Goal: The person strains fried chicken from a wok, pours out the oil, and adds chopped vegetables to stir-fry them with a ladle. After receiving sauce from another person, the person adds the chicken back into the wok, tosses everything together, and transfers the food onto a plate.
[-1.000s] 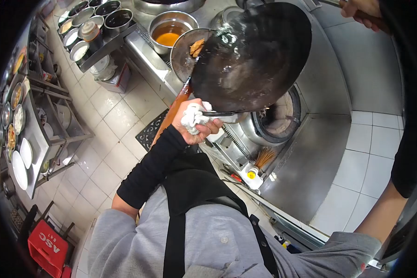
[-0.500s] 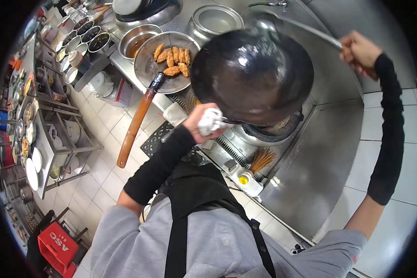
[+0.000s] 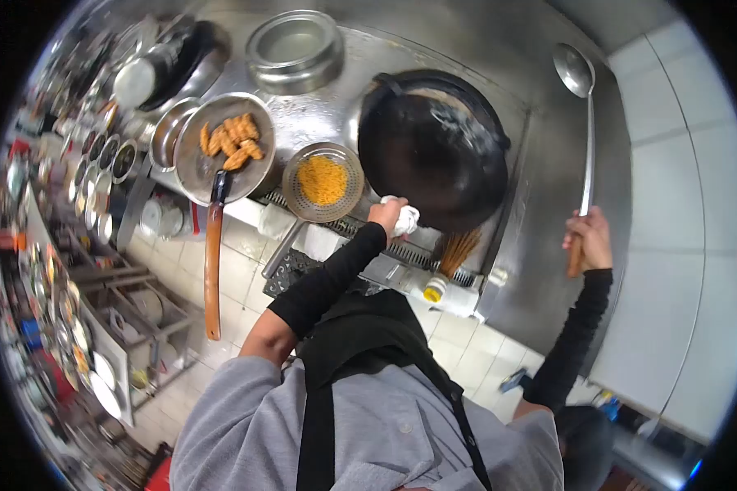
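A black wok point(image 3: 430, 159) rests in the dark burner ring point(image 3: 487, 102), its inside dark and shiny. My left hand point(image 3: 387, 217) is closed on the wok's near left edge, with a folded white cloth point(image 3: 407, 219) between. Out to the right, my right hand point(image 3: 590, 236) grips the wooden end of a long-handled ladle point(image 3: 575, 72). The ladle's bowl points away from me, apart from the wok. Left of the wok, a perforated strainer point(image 3: 291, 182) holds yellow shredded food point(image 3: 322, 180). Beyond it, fried brown pieces point(image 3: 236, 135) lie in a wooden-handled mesh skimmer point(image 3: 190, 176).
A lidless metal pot point(image 3: 295, 51) stands at the back. A bamboo brush point(image 3: 457, 252) and a yellow-capped bottle point(image 3: 435, 290) are at the stove's front edge. Sauce containers point(image 3: 125, 161) line the left. The tiled wall point(image 3: 659, 204) bounds the right.
The wok has come down from a steep tilt onto the burner ring. My right hand has lowered with the ladle, whose bowl has swung away to the right. The view has shifted.
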Demonstrator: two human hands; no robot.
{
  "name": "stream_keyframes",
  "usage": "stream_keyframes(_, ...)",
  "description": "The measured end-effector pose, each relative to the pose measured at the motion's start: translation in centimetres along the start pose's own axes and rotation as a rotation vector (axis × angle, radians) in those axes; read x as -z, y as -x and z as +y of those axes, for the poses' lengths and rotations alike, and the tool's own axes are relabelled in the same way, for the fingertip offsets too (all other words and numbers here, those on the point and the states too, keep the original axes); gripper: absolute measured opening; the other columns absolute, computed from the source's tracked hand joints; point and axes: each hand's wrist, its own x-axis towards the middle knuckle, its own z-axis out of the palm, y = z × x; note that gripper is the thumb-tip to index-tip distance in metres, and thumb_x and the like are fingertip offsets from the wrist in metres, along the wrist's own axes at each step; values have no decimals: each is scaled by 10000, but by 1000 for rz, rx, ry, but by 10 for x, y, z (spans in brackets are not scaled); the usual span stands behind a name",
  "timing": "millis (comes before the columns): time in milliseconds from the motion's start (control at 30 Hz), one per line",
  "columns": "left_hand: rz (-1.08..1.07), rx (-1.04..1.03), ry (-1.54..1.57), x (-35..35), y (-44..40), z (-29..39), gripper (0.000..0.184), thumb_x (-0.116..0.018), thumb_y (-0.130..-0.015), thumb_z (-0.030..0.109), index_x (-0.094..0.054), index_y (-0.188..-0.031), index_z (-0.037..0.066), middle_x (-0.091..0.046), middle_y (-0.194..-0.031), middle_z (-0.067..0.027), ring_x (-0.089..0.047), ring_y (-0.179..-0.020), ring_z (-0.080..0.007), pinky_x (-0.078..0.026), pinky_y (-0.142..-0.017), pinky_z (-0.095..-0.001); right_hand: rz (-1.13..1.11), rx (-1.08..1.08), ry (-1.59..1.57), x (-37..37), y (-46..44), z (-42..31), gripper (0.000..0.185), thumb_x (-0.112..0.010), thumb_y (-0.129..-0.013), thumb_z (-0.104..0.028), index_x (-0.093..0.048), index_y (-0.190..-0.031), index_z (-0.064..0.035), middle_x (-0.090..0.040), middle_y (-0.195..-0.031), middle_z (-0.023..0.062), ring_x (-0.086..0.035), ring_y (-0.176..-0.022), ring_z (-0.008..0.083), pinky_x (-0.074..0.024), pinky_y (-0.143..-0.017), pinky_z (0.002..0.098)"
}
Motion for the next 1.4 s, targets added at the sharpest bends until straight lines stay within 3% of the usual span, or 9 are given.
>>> stream_keyframes(333, -144, -129, 15, -7, -77, -23, 265, -611, -915, 331, -642, -901, 69, -679, -798, -78, -666, -663, -220, -508, -530, -418, 103, -232, -553, -80, 111, 111, 219, -699, -906, -124, -491, -851, -79, -410, -583, -11, -367, -353, 79, -261, -287, 267)
stream_keyframes(500, -467, 17, -123, 44, -40, -4, 371, -591, -982, 469, -638, -1104, 122, -701, -1007, -11, -666, -893, -156, -536, -800, -422, -19, -243, -1021, -99, 155, 136, 164, -624, -955, -84, -501, -855, -125, -369, -594, -36, -288, -352, 48, -203, -265, 219)
stream_keyframes(633, -79, -535, -728, 147, -41, -54, 447, -757, -853, 197, -591, -1208, -17, -692, -1102, -145, -662, -1016, -231, -510, -897, -377, -330, -164, -1621, -109, 167, 142, 79, -494, -1007, -53, -452, -953, -92, -375, -619, -9, -307, -348, 58, -275, -236, 196)
stream_keyframes(667, 110, -733, -866, 164, -38, -68, 468, -759, -813, 207, -590, -1157, -61, -681, -1058, -233, -652, -1001, -380, -500, -909, -436, -429, -149, -1735, -111, 165, 142, 53, -449, -1019, -46, -420, -984, -73, -382, -629, 7, -323, -351, 68, -320, -239, 200)
stream_keyframes(900, 322, -884, -1037, 230, -44, -112, 656, -816, -770, 329, -515, -1243, -11, -625, -1135, -280, -604, -1094, -441, -475, -939, -491, -536, -201, -1686, -122, 149, 127, 35, -357, -1020, -12, -363, -988, -26, -423, -679, 68, -404, -397, 102, -377, -270, 216)
stream_keyframes(1133, 419, -732, -971, 213, -13, -113, 887, -865, -661, 313, -437, -1356, -35, -410, -1338, -305, -417, -1285, -486, -398, -1072, -515, -787, -184, -1818, -160, 124, 119, 167, -341, -1058, -113, -391, -1110, 38, -396, -673, 55, -382, -386, 89, -371, -263, 225)
stream_keyframes(1233, 415, -563, -1117, 221, 22, -124, 1258, -785, -699, 610, -122, -1519, -76, -241, -1499, -399, -343, -1344, -568, -344, -1126, -529, -928, -301, -1814, -187, 118, 86, 197, -320, -1078, -193, -358, -995, -19, -379, -609, 42, -372, -342, 96, -404, -253, 237)
stream_keyframes(1333, 372, -404, -1015, 274, 39, -175, 1099, -720, -739, 631, -289, -1515, -16, -277, -1539, -338, -371, -1367, -511, -324, -1138, -522, -1157, -436, -1686, -218, 98, 64, 255, -322, -1090, -230, -346, -905, -56, -339, -570, 19, -322, -323, 81, -381, -234, 238)
stream_keyframes(1400, 294, -30, -1058, 322, 64, -193, 806, -700, -718, 634, -684, -1162, -39, -651, -1178, -312, -624, -1158, -394, -487, -996, -466, -1285, -491, -1650, -247, 87, 48, 283, -299, -1097, -215, -314, -842, -95, -331, -564, 11, -303, -330, 68, -383, -236, 239)
